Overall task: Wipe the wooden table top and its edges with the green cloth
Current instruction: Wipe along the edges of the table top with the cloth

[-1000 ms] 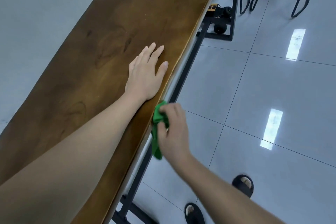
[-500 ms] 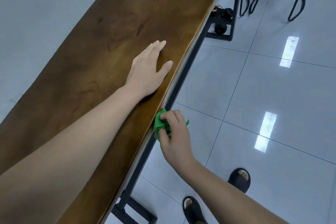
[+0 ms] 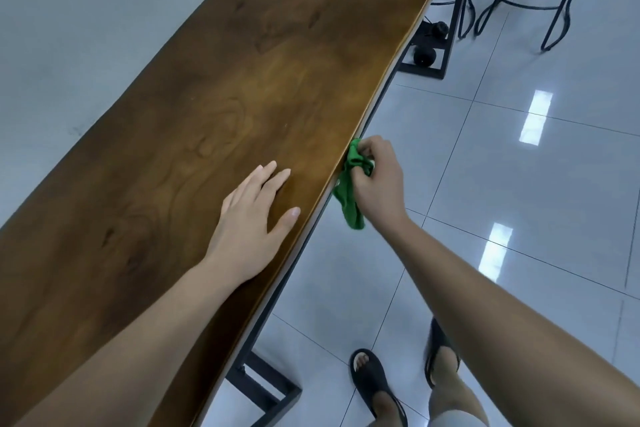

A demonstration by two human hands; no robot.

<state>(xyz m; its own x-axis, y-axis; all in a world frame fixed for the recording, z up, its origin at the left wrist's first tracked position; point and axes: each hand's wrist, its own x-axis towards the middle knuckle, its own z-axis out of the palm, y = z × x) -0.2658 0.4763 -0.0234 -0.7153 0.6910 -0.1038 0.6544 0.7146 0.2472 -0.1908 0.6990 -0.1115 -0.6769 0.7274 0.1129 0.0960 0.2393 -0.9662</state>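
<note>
A long, narrow wooden table top [image 3: 249, 87] runs from the near left to the far right. My left hand [image 3: 254, 224] lies flat on it near its right edge, fingers straight. My right hand [image 3: 379, 180] grips a bunched green cloth [image 3: 349, 189] and holds it against the table's right side edge, just beyond my left hand. Part of the cloth hangs down below the edge.
The table stands on a black metal frame [image 3: 266, 388] over glossy white floor tiles [image 3: 519, 184]. A black wheeled object [image 3: 424, 55] sits by the far frame leg. Black wire stool legs [image 3: 554, 7] stand at the far right. My sandalled feet [image 3: 372, 378] are beside the table.
My right hand has slid the cloth forward along the side edge, from behind my left hand to just past it. The view has shifted forward along the table.
</note>
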